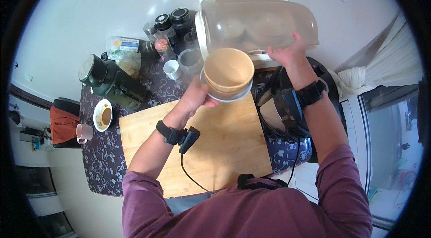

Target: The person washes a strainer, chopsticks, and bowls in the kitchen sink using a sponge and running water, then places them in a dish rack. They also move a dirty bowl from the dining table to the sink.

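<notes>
My left hand [198,95] grips a small stack from its left side: a beige bowl [229,69] nested on another bowl, with a pale dish [232,98] underneath. The stack is held above the far part of a wooden board [215,140]. At the front of a dish storage box [202,36] with a translucent lid [259,22], my right hand [288,51] has its thumb and fingers spread. Its fingertips overlap the lid's lower right part; whether they touch it I cannot tell. Rounded dishes show dimly through the lid, which looks lowered over them.
Left of the board stand a dark green thermos jug [114,83], a white bowl [97,116] with something brown in it, and a pink mug [84,132]. Several bottles [165,24] and a white cup [172,69] crowd the back. A black appliance [279,110] sits at right.
</notes>
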The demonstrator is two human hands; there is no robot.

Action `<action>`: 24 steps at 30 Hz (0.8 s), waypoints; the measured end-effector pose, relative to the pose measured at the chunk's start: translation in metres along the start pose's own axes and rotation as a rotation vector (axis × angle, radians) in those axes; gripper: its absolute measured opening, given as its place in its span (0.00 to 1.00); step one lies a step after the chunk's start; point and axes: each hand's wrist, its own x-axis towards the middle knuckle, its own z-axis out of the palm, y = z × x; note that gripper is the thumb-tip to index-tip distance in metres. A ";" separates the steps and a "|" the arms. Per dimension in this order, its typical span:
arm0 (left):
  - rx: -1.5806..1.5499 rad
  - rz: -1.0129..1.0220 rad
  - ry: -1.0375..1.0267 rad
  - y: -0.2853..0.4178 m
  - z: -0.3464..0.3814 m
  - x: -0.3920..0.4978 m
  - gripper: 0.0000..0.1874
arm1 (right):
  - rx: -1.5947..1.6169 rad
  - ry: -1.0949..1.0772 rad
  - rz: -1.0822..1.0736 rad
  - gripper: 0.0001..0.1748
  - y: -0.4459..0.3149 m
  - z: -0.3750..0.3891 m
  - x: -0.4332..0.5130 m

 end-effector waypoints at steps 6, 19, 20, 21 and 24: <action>-0.026 -0.056 -0.059 0.001 0.020 -0.002 0.17 | 0.016 -0.300 -0.145 0.33 -0.007 0.018 -0.013; -0.003 0.054 0.056 0.016 0.012 0.098 0.17 | -0.269 -0.658 -0.087 0.49 -0.045 0.022 -0.020; -0.095 0.129 0.056 0.013 0.011 0.112 0.16 | -0.269 -0.674 -0.072 0.49 -0.047 0.022 -0.021; -0.072 0.114 0.073 0.009 0.008 0.127 0.16 | -0.269 -0.691 -0.056 0.49 -0.048 0.022 -0.022; -0.043 0.113 0.102 -0.010 -0.004 0.180 0.15 | -0.270 -0.707 -0.052 0.47 -0.052 0.024 -0.025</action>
